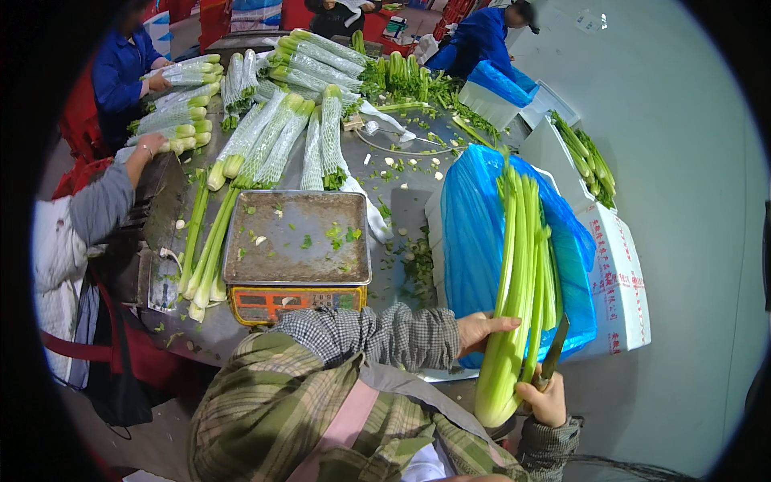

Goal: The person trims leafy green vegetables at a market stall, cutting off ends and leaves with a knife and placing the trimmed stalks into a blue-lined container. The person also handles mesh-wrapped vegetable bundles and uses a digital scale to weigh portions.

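A large celery bunch (509,349) is held upright-slanted in front of me, its root end low and its stalks over a blue plastic bag (473,223) that lines a white foam box. My left hand (485,331) grips the bunch from its left side, thumb across the stalks. My right hand (545,397) holds a knife (555,352) with its blade pointing up, and its thumb presses an outer stalk near the base. Left of the box is a scale with a metal pan (298,241), which carries leaf scraps. Loose celery stalks (211,259) lie left of the scale.
Celery bunches in white foam netting (271,132) cover the table's far left part. Trimmed leaves (418,265) and scraps litter the metal table. More foam boxes (620,283) stand at the right, one holding celery (584,156). Several people stand around the table, one close at the left.
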The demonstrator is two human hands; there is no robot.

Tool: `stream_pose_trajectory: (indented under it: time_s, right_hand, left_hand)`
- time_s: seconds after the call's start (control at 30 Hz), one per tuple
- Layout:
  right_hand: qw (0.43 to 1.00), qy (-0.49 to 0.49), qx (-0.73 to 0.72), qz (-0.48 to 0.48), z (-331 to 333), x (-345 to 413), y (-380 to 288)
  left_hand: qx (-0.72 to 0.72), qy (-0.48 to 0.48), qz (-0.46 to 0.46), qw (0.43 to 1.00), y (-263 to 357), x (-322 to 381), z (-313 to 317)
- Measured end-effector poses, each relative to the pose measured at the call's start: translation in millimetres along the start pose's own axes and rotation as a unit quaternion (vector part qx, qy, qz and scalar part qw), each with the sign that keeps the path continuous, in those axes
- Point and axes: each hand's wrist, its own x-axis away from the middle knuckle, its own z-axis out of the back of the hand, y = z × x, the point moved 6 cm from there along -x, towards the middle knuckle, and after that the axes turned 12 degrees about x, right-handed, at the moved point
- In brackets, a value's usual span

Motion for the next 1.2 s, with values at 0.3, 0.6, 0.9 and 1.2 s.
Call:
stream_pose_trajectory:
  time_s: [0.3,0.6,0.9,1.2]
  right_hand:
    - [0.918,-0.022,0.220,0.329,-60.9,-54.0,-69.4]
    - [0.891,-0.226,0.099,0.381,-157.2,-121.7,-60.3]
    - [0.985,-0.004,-0.025,0.168,-123.0,-209.6,1.8]
    - [0.948,-0.013,0.085,0.307,-126.9,-155.2,-20.6]
  left_hand:
    - [0.062,-0.051,-0.349,0.934,193.7,102.0,56.1]
    - [-0.033,-0.025,-0.597,0.802,217.3,292.1,74.8]
    - [-0.334,0.252,-0.456,0.786,173.5,250.3,24.6]
    - [-0.592,0.292,-0.160,0.734,104.4,159.3,61.1]
